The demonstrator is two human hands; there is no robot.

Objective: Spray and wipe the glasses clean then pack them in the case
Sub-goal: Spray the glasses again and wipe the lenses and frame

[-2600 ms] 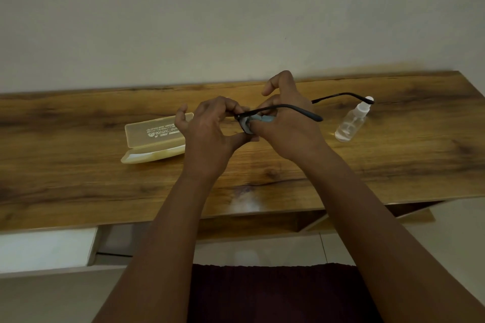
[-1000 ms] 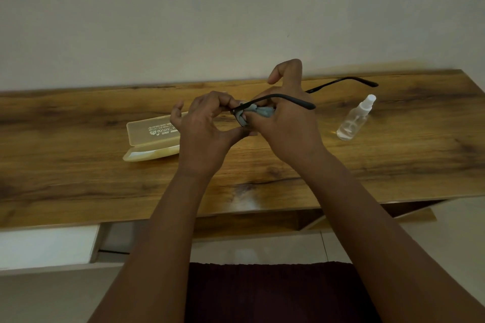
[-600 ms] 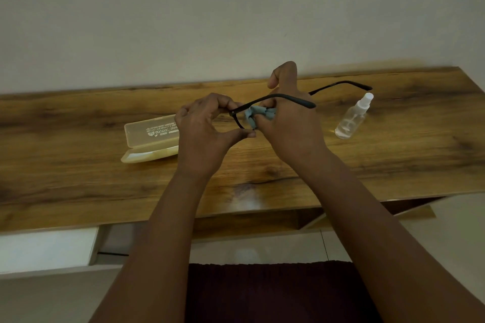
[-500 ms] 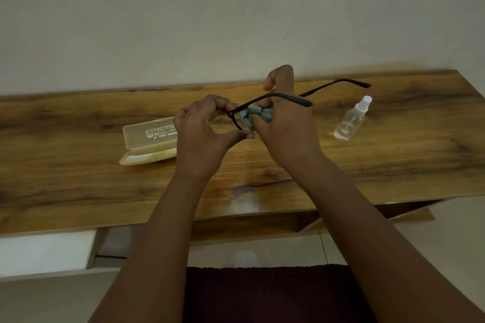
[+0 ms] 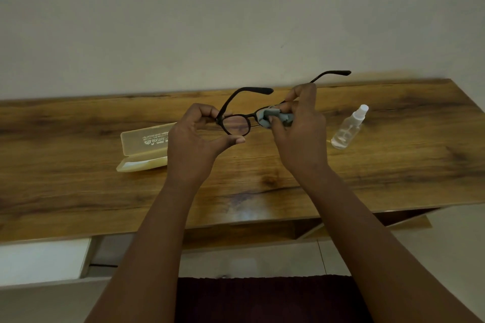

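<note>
Fingers (image 5: 203, 113) of the left hand (image 5: 194, 144) were curled round the left end of the glasses (image 5: 236, 124), pinching the black frame at the hinge, with the thumb stretched out under the lens rim. Right hand (image 5: 299, 136) gripped a grey-blue cloth (image 5: 273, 118), fingers and thumb folded round it and pressing it over the other lens, so that lens was hidden (only the bridge and the bare left lens showed). Both temples were unfolded and pointed away from the person: 1 rose above the left hand, the other stuck out past the right hand's fingertips toward the wall (image 5: 236, 21). Glasses were held in the air above the wooden table (image 5: 393, 165), touching nothing but the 2 hands and the cloth. Case (image 5: 143, 149) lay open on the table to the left, pale translucent yellow, lid tilted up with white print on it (print too small to read), its right end hidden behind the left hand. Spray bottle (image 5: 347, 127), clear with a white nozzle, sat on the table to the right of the right hand, apart from it and leaning in this wide-angle view; could not tell whether it stood or lay on its side. Both forearms came up from the bottom edge, over a dark red fabric (image 5: 262, 299) near the person. White unit (image 5: 42, 262) showed below the table's front edge at the left.
</note>
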